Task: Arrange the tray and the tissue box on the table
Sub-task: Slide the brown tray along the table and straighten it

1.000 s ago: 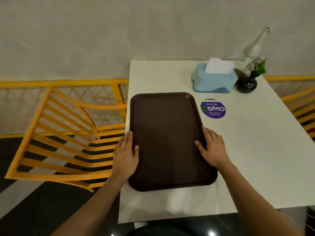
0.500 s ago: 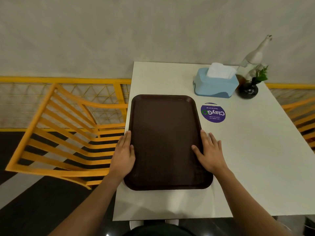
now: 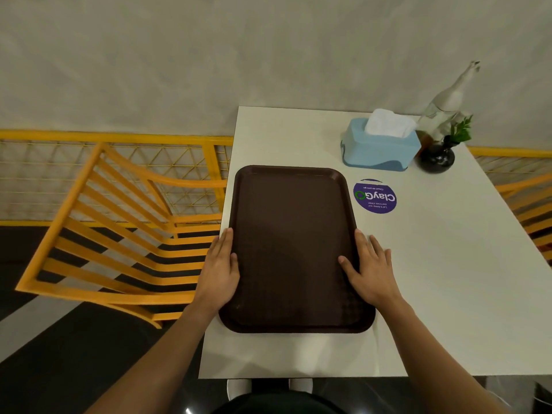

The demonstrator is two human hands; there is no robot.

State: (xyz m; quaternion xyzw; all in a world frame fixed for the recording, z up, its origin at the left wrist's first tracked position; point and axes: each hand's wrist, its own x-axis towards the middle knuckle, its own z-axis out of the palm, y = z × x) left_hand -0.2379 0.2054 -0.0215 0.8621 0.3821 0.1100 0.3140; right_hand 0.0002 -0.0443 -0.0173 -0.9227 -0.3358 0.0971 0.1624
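Both hands, left hand and right hand, fingers flat against the brown tray at centre frame; its left rim hugs the surface edge and could slip off.

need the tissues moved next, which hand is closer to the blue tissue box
Right. The right hand rests on the tray's right edge, below the tissue box; the left hand is across the tray on its left edge.

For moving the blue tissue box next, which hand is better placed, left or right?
The right hand, probably. It rests on the brown tray's right edge, the same side as the tissue box at the far right. The left hand would have to cross over the tray.
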